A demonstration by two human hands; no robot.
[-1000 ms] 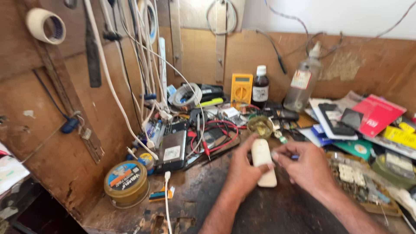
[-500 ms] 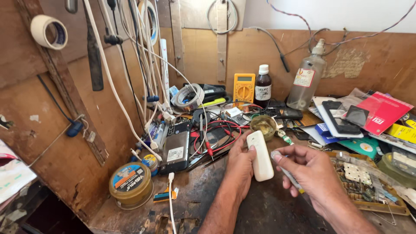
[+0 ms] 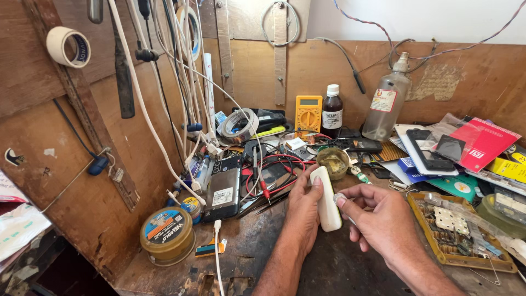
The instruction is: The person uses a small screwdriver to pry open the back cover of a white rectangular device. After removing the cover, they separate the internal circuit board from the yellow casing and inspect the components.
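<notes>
Fingers (image 3: 313, 183) of the left hand (image 3: 304, 211) wrap the white oblong casing (image 3: 327, 200), holding it upright just above the worktop (image 3: 329, 268), while the right hand (image 3: 383, 225) pinches a thin metal tool (image 3: 346, 211) at the casing's side edge. Judging by this, the seam is being worked; next calls for a steady, gentle push. Red leads (image 3: 279, 172) and a yellow multimeter (image 3: 308, 114) lie behind.

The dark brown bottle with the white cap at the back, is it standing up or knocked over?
Standing up. The dark brown bottle stands straight on the bench, white cap on top, beside the yellow multimeter.
</notes>
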